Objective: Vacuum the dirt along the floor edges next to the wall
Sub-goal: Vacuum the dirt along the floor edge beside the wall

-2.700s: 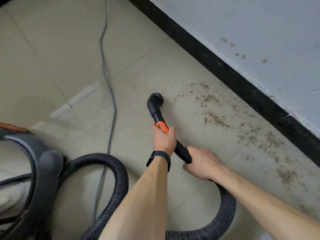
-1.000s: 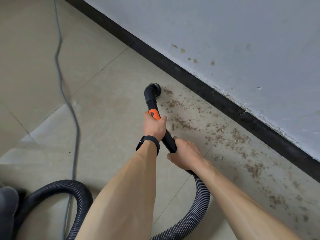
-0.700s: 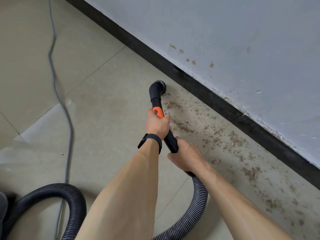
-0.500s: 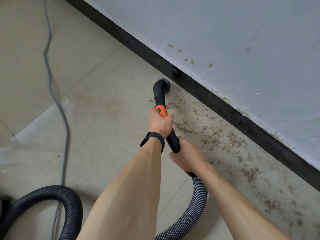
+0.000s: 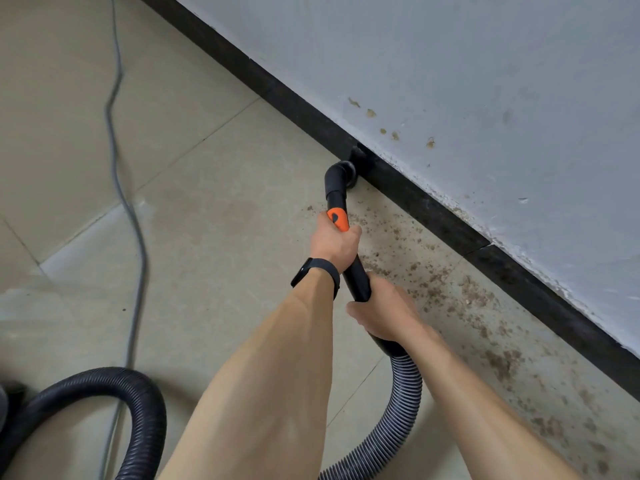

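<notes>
A black vacuum wand [image 5: 356, 278] with an orange button [image 5: 338, 218] runs up the middle of the head view. Its curved nozzle [image 5: 341, 176] touches the floor right against the black baseboard [image 5: 433, 206]. My left hand [image 5: 334, 242] grips the wand just below the orange button; a black band sits on that wrist. My right hand [image 5: 386, 311] grips the wand's lower end where the ribbed hose [image 5: 398, 417] begins. Brown dirt [image 5: 446, 285] is strewn over the beige tiles along the baseboard, to the right of the nozzle and hands.
A pale grey wall [image 5: 485, 98] with a few brown spots rises above the baseboard. A grey power cord [image 5: 119, 188] snakes over the floor at the left. The hose loops back at bottom left [image 5: 104, 393], beside a sliver of the vacuum body [image 5: 2, 403].
The nozzle has moved forward from the open floor to the baseboard, reaching the far end of the dirt strip. Both hands kept their grip, and the vacuum body slid out of view at left.
</notes>
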